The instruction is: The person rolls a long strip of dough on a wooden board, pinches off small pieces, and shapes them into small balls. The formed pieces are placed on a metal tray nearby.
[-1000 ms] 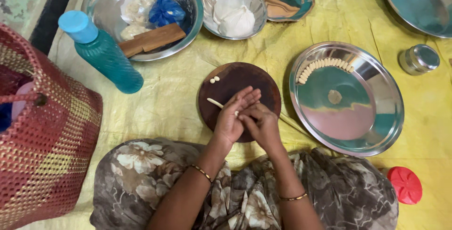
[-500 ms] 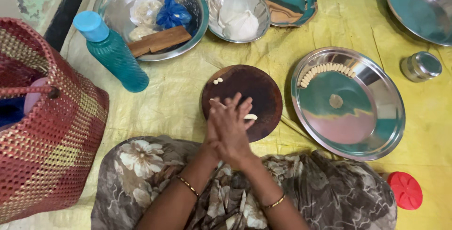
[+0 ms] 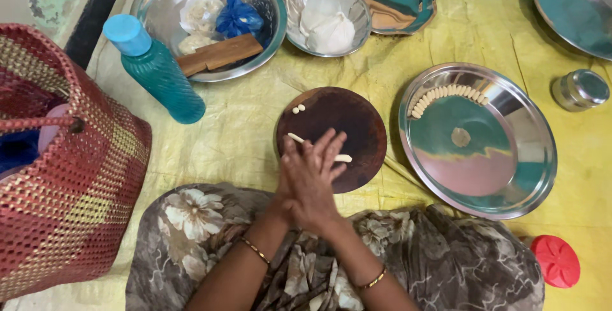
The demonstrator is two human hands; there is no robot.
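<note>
thin pale dough rolls [image 3: 295, 137] flat on round dark wooden board [image 3: 357, 120]

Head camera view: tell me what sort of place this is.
Probably a home floor set up for hand food preparation. A yellow sheet covers the ground; steel plates and bowls surround a round wooden board, and small pale dough pieces line one plate. The person sits on the floor, hands pressed together.

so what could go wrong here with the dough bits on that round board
1. The rolled dough strip and the small dough pieces lie near the rim of the dark round board; a brush could knock them onto the yellow cloth.
2. The left hand and right hand are pressed together above the board, so whatever is between them might drop.
</note>
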